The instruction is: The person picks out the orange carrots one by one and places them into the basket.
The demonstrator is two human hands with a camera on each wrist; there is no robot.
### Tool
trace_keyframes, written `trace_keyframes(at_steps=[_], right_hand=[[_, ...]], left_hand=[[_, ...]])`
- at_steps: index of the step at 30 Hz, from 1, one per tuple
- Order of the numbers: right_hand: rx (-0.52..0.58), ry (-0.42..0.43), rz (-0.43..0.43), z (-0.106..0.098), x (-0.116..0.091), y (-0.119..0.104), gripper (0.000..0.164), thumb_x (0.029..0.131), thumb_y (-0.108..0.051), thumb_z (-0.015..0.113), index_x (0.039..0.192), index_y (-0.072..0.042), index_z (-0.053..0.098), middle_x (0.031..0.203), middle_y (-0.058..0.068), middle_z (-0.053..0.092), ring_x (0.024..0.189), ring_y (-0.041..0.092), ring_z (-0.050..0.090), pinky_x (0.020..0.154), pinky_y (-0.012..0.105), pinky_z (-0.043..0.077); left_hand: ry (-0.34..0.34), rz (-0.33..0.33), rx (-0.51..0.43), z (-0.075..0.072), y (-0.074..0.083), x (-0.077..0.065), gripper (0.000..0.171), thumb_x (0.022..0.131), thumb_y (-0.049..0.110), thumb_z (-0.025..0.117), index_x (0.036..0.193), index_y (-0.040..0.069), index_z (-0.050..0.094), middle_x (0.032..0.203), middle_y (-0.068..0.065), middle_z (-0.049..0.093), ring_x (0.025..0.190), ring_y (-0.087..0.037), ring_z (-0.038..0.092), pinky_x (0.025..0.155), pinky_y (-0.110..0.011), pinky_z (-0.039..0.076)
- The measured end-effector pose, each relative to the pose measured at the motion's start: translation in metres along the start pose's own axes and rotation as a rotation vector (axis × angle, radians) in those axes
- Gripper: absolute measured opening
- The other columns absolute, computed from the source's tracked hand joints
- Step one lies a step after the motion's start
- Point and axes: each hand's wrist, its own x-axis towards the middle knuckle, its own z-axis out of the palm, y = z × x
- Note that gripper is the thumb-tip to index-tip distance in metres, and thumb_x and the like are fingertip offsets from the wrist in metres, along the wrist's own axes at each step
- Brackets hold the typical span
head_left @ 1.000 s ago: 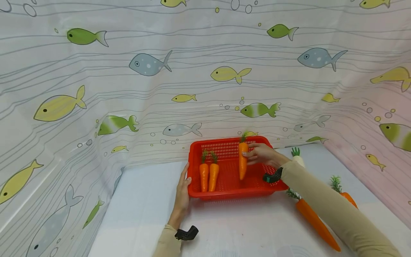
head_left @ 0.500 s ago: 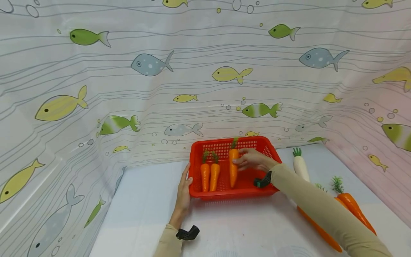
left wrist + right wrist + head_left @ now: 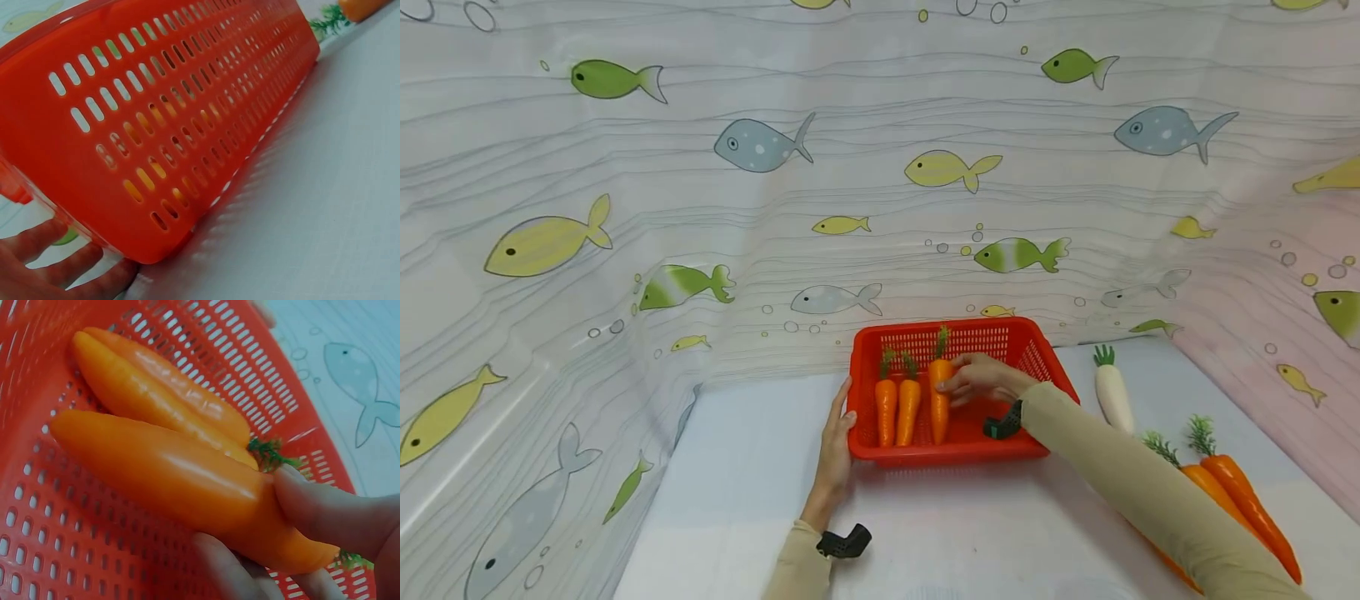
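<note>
White sheeting (image 3: 865, 100) printed with fish and wavy lines backs the pale work surface (image 3: 737, 467). Red slotted basket (image 3: 951, 455): rectangular, rounded corners, plastic-looking. Right hand (image 3: 985, 377): thumb and fingers pinch the held carrot (image 3: 940, 410) near its leafy end, inside the basket, tip toward the near side; floor contact cannot be determined. Left hand (image 3: 833, 446): fingers nearly straight, touching the basket's left end, gripping nothing closed. Two carrots (image 3: 897, 412) lie left of the held one, between both hands. Carrot surfaces: glossy, tapered, faintly ridged; tops feathery green. Right of the basket: smooth white radish (image 3: 1115, 398), far; loose carrots (image 3: 1255, 517), near, partly behind the sleeve (image 3: 1120, 467).
</note>
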Motion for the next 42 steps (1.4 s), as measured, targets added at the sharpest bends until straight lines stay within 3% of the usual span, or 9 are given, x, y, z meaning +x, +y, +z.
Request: trace_keyframes(at_steps=[5,13,22,28,42], right_hand=[[-0.077,-0.038,0.013,0.001,0.001,0.000,0.076,0.097,-0.006,0.076,0.155,0.011,0.029,0.122,0.021,0.072,0.098,0.024,0.078,0.092,0.044,0.064],[-0.151,-0.058,0.039,0.004,0.008,0.002,0.067,0.096,-0.010,0.079,0.145,0.011,0.039,0.119,0.020,0.072,0.095,0.024,0.077,0.090,0.041,0.065],[-0.274,-0.025,0.061,0.000,0.013,0.003,0.060,0.092,-0.021,0.085,0.134,0.006,0.052,0.117,0.017,0.075,0.099,0.024,0.079,0.096,0.039,0.063],[-0.364,-0.021,0.049,0.000,0.012,0.004,0.058,0.093,-0.027,0.085,0.132,0.005,0.056,0.114,0.015,0.076,0.095,0.024,0.079,0.091,0.038,0.065],[-0.381,-0.014,0.037,0.002,0.012,0.006,0.068,0.091,-0.027,0.087,0.140,0.007,0.053,0.115,0.018,0.076,0.092,0.027,0.080,0.086,0.038,0.066]], left_hand=[[0.006,0.001,0.006,0.000,0.001,0.002,0.059,0.111,0.020,0.033,0.169,0.033,0.027,0.176,0.003,0.024,0.162,-0.030,0.026,0.128,-0.062,0.027],[0.002,-0.014,-0.004,0.001,0.002,0.001,0.060,0.111,0.019,0.032,0.169,0.034,0.026,0.176,0.003,0.024,0.162,-0.031,0.027,0.128,-0.063,0.027],[0.009,-0.005,0.007,0.001,0.001,0.002,0.060,0.111,0.020,0.033,0.169,0.034,0.027,0.176,0.004,0.025,0.162,-0.030,0.027,0.129,-0.062,0.025],[0.004,-0.001,0.003,0.001,0.001,0.001,0.060,0.111,0.020,0.033,0.169,0.033,0.027,0.176,0.003,0.025,0.162,-0.031,0.027,0.128,-0.063,0.026],[0.005,0.006,0.000,0.002,0.001,0.000,0.060,0.110,0.021,0.034,0.169,0.031,0.027,0.176,0.002,0.024,0.162,-0.031,0.027,0.128,-0.063,0.027]])
